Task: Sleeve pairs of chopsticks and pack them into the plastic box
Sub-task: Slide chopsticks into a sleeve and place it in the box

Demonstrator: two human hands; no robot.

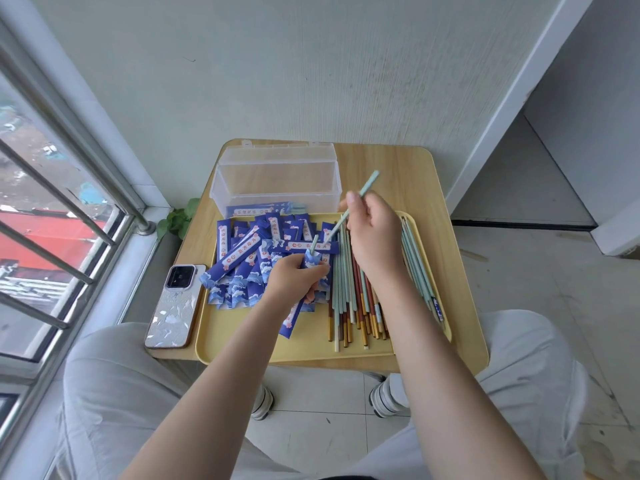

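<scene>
Blue printed paper sleeve [309,268] gripped upright in left hand [294,277] over yellow tray [301,344]; one chopstick already inside. Mint-green chopstick [349,211] pinched in right hand [372,233], tip near mouth. Best kept aligned, slid gently. Clear plastic box [277,181] behind tray.

Blue wave-patterned sleeves [239,268], mint and red-brown chopsticks [349,296], yellow tray [304,344], clear box [277,178].

Corner of a home, likely an enclosed balcony, barred window [52,188] overlooking rooftops at left, plain pale wall [277,74], tiled floor [561,289], small wooden table [446,216] pushed to the wall, phone [175,303] on it, houseplant leaves [178,220] beside the sill
</scene>
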